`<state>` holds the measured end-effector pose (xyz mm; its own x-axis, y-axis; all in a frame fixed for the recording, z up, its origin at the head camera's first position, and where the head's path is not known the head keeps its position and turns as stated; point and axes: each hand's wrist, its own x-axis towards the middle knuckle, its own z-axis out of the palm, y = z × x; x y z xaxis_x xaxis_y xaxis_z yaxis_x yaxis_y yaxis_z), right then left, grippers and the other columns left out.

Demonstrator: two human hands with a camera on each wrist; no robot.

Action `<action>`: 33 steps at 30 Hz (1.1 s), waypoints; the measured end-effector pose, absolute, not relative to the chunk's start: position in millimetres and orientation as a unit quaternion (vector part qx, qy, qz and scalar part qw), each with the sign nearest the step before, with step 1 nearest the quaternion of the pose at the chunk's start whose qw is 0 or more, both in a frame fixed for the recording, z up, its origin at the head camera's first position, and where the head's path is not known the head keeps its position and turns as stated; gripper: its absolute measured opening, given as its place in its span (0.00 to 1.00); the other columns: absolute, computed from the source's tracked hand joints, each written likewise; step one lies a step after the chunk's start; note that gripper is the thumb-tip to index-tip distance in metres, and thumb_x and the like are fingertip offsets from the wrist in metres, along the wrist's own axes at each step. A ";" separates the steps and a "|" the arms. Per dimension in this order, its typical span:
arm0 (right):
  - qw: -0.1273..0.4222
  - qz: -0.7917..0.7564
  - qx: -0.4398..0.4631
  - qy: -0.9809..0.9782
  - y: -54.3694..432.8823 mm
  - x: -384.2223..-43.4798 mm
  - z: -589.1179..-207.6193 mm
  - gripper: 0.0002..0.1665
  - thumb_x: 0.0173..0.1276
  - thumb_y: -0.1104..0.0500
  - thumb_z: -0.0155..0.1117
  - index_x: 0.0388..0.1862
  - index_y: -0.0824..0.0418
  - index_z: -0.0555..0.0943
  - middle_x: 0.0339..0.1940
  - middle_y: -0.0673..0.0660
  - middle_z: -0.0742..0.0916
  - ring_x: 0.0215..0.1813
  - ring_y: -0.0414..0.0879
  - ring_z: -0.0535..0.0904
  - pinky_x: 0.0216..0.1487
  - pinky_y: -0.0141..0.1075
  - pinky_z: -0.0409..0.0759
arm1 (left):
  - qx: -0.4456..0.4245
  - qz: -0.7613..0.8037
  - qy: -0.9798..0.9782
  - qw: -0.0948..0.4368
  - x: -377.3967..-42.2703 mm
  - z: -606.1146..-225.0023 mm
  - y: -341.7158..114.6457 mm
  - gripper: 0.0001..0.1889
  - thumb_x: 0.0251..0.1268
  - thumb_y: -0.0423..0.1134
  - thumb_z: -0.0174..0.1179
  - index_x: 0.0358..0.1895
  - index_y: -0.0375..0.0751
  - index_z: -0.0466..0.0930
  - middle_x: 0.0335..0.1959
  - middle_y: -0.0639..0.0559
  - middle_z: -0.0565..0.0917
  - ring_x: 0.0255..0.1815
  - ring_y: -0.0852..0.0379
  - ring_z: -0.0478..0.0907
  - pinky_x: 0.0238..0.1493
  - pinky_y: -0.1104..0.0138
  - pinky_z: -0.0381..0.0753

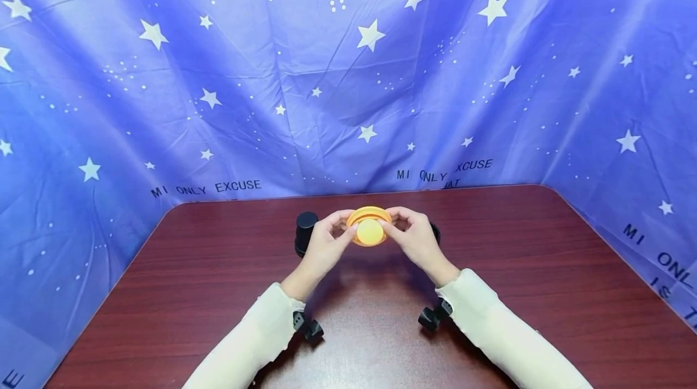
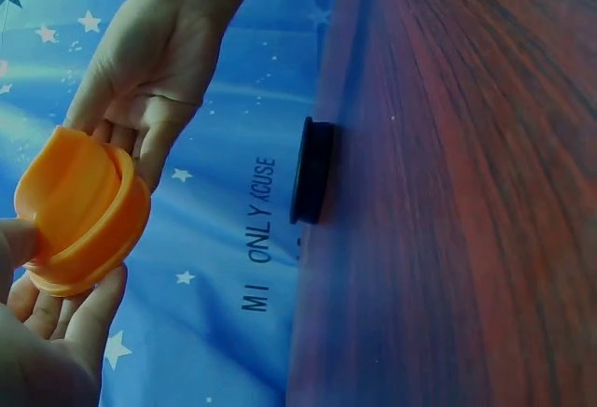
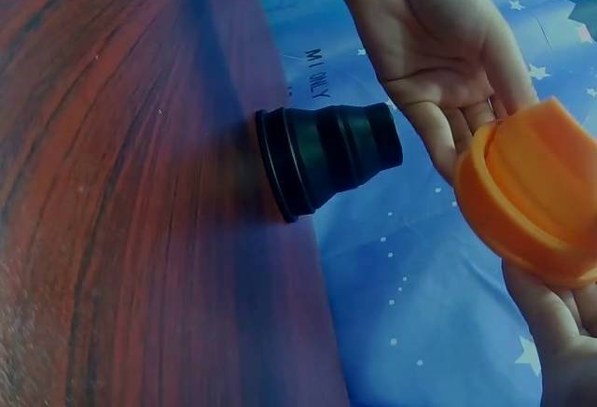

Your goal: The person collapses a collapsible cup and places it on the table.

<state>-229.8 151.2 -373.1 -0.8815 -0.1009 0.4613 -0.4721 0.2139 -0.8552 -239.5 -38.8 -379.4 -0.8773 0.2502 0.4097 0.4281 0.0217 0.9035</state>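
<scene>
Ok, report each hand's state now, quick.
Left hand: holding one side of the orange piece.
Right hand: holding the opposite side of the orange piece.

In the head view, right of centre, our right hand (image 1: pixel 419 241) hides most of what seems a black disc (image 1: pixel 436 233). The right wrist view's right edge crops the orange piece (image 3: pixel 522 206); at the left wrist view's lower left, we lose part of our left hand (image 2: pixel 47 360).

The head view looks forward and down over the table (image 1: pixel 163 292) from farther back. Both wrist views, low and close, face the curtain (image 2: pixel 233 80) turned sideways, sharing the orange cup (image 2: pixel 79 192).
</scene>
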 end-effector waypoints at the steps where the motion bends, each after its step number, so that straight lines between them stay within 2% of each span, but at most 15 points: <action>1: 0.148 0.600 0.184 -0.764 150.7 -230.0 -373.0 0.10 0.61 0.71 0.64 0.41 0.76 0.79 0.29 0.63 0.83 0.29 0.35 0.77 0.31 0.29 0.78 | -0.235 -0.657 -0.714 0.069 -239.2 -378.8 -38.8 0.14 0.62 0.25 0.58 0.51 0.24 0.77 0.33 0.32 0.81 0.31 0.67 0.75 0.33 0.74 0.76; 8: 0.073 0.637 0.178 -0.747 156.1 -245.2 -390.5 0.13 0.67 0.65 0.60 0.45 0.75 0.77 0.32 0.52 0.83 0.32 0.36 0.79 0.35 0.31 0.80 | -0.234 -0.661 -0.710 0.066 -252.0 -395.3 -42.8 0.18 0.66 0.31 0.56 0.57 0.28 0.75 0.44 0.33 0.83 0.36 0.68 0.78 0.37 0.75 0.78; 14: 0.044 0.590 0.235 -0.771 158.3 -245.0 -390.2 0.15 0.63 0.62 0.65 0.46 0.69 0.79 0.37 0.59 0.85 0.36 0.40 0.81 0.36 0.34 0.81 | -0.254 -0.625 -0.736 0.053 -252.7 -396.0 -45.8 0.18 0.64 0.33 0.60 0.56 0.31 0.77 0.45 0.38 0.84 0.36 0.63 0.81 0.36 0.70 0.81; 19: 0.003 0.576 0.252 -0.777 157.4 -243.1 -390.0 0.17 0.61 0.63 0.68 0.47 0.69 0.79 0.38 0.61 0.86 0.37 0.41 0.83 0.37 0.35 0.82 | -0.232 -0.610 -0.755 0.063 -247.9 -390.1 -44.5 0.17 0.57 0.34 0.66 0.51 0.34 0.81 0.42 0.42 0.86 0.39 0.53 0.83 0.36 0.72 0.81; 24: -0.007 0.563 0.270 -0.781 156.5 -242.9 -390.8 0.17 0.59 0.64 0.69 0.46 0.70 0.80 0.37 0.61 0.87 0.37 0.41 0.83 0.38 0.34 0.82 | -0.224 -0.605 -0.760 0.072 -234.1 -371.6 -44.4 0.16 0.54 0.29 0.67 0.46 0.26 0.82 0.40 0.37 0.85 0.38 0.45 0.83 0.35 0.73 0.80; 33: 0.008 0.562 0.288 -0.776 154.9 -243.2 -392.8 0.15 0.59 0.65 0.69 0.45 0.70 0.80 0.36 0.61 0.86 0.35 0.40 0.82 0.36 0.33 0.82 | -0.251 -0.580 -0.773 0.054 -226.9 -363.8 -43.9 0.15 0.55 0.29 0.66 0.46 0.25 0.82 0.40 0.36 0.85 0.37 0.44 0.84 0.34 0.74 0.80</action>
